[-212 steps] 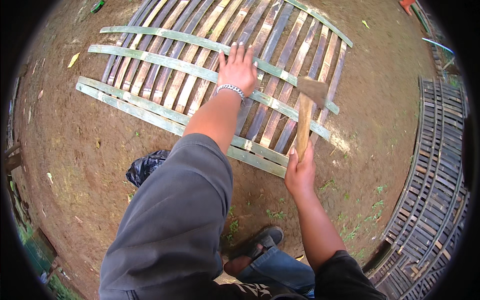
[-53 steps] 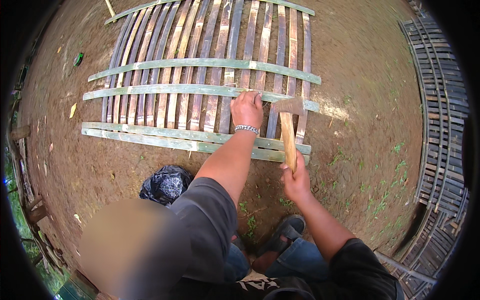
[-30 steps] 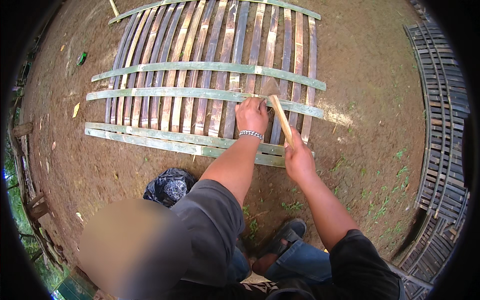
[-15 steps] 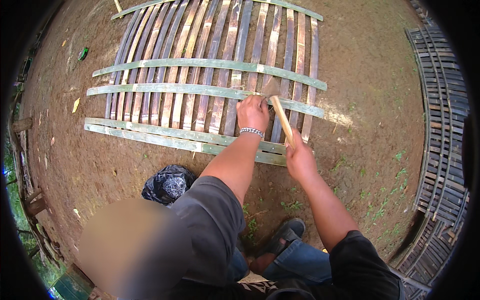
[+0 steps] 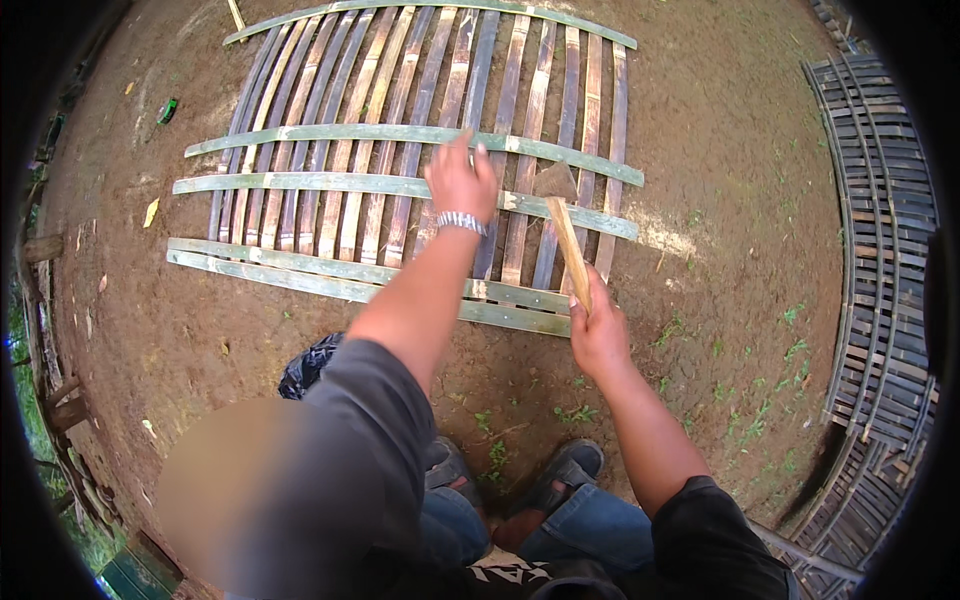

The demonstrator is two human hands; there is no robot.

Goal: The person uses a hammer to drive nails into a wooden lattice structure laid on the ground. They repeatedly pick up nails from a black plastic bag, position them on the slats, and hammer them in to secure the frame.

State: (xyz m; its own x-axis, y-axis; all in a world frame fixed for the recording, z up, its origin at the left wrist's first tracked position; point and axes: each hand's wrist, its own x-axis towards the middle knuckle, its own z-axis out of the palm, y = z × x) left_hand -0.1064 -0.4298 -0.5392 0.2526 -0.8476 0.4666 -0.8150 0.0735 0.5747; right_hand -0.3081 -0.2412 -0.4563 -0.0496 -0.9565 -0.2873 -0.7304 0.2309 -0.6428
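My right hand (image 5: 600, 330) is closed round the pale wooden handle of a hatchet (image 5: 566, 238). Its broad, dull brown metal head lies over the slats at the right end of a green bamboo crosspiece (image 5: 345, 182). Further left, my left hand (image 5: 462, 182), with a silver chain bracelet at the wrist, is over the slats between two crosspieces. Its fingers reach forward, slightly blurred and parted from the thumb, and nothing shows in them. Under both hands is a panel of dark and tan bamboo slats (image 5: 515, 100), crossed by several green strips.
A black plastic bag (image 5: 308, 366) is on the dirt, partly hidden by my left sleeve. Another slatted bamboo panel (image 5: 885, 210) stretches along the right side. A small green-and-black object (image 5: 167, 111) and a yellow leaf (image 5: 151, 212) lie at the left.
My left hand has moved left and away from the hatchet head, its fingers now stretched forward. The hatchet has shifted slightly, still in my right hand. My left arm now covers more of the bag.
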